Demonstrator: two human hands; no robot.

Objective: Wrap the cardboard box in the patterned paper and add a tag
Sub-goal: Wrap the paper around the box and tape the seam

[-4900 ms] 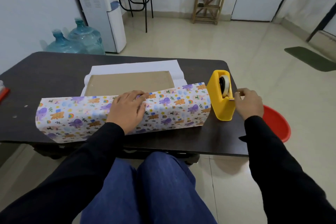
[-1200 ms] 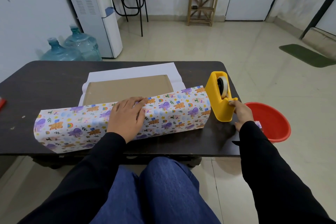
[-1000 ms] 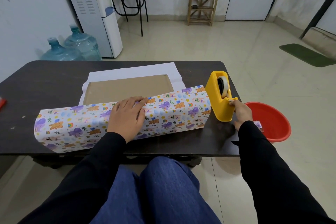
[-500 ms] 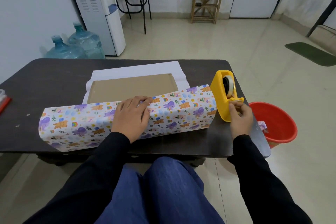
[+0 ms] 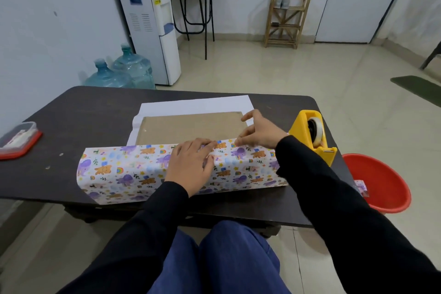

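The right hand [image 5: 260, 133], now off the tape dispenser [image 5: 307, 136], sets fingertips on the far edge of the patterned paper [image 5: 133, 169], grip unclear, while the flat left hand [image 5: 191, 167] pins it for taping.

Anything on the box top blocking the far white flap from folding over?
Nothing visible lies on the bare cardboard box top. Only the right hand reaches over its right end, at the edge of the patterned paper the left hand presses down.
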